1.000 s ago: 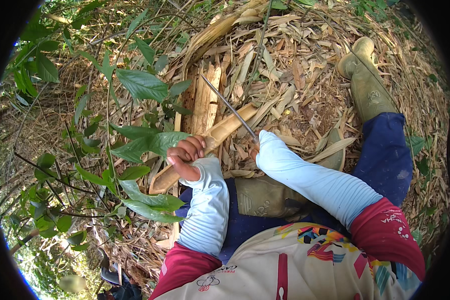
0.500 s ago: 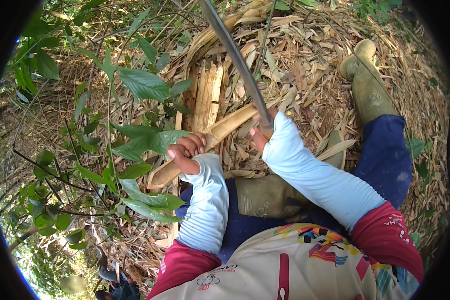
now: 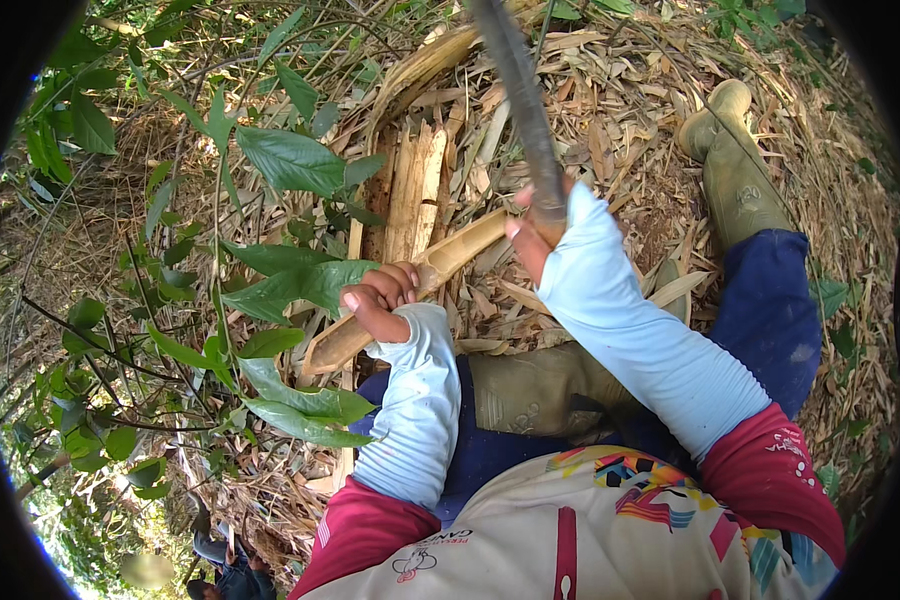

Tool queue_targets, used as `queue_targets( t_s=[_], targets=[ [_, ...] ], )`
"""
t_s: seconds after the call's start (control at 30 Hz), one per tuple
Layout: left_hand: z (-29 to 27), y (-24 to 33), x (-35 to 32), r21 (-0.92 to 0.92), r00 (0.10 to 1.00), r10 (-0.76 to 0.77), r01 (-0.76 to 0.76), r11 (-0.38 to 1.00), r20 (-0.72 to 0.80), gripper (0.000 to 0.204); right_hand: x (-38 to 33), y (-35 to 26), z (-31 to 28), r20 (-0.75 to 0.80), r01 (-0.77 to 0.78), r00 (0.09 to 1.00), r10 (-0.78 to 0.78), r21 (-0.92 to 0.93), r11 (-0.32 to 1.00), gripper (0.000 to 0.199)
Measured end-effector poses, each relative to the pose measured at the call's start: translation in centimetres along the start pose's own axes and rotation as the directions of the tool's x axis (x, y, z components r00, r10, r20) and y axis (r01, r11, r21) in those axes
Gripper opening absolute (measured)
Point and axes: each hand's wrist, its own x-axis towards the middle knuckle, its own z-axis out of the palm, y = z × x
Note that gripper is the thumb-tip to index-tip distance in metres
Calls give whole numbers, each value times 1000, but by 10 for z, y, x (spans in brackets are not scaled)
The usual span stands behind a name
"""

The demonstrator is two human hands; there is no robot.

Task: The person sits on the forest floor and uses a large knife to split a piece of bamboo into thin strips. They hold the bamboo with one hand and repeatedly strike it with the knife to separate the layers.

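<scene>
Swung up from across the split bamboo a second ago, the long blade now slants up and away from the body, the right hand's grip wrapped round its handle. Bamboo sits aslant above leaf litter, crossing near the foot of some pale split wood, left hand grip curled about its middle. Looks light, stiff, fairly smooth, probably splintery along cut edges; best held on the nearer half, clear of the blade.
</scene>
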Motion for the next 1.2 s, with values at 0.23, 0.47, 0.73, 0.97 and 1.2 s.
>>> queue_targets(
  t_s=[0.23, 0.47, 0.73, 0.97, 1.2],
  targets=[
    [-1, -4, 1, -58, 1000, 5, -5, 998, 13, 54, -1, 147, 30, 185, -270, 796, 576, -743, 613, 33],
    [-7, -11, 4, -74, 999, -1, -1, 997, -36, 55, 1, 41, -2, 215, -79, 970, 112, -158, 984, 27],
    [-4, -9, 1, -36, 996, 20, -17, 999, 87, 55, 2, 56, -3, 129, -38, 990, 54, -119, 992, 20],
    [-3, -13, 3, -19, 995, 18, -20, 1000, -94, 52, 9, 91, -2, 251, -255, 925, 286, -148, 955, 19],
    [2, -10, 1, -64, 997, 1, -5, 998, -76, 45, 6, 32, -6, -19, 81, 997, -79, 293, 953, 20]
  ],
)
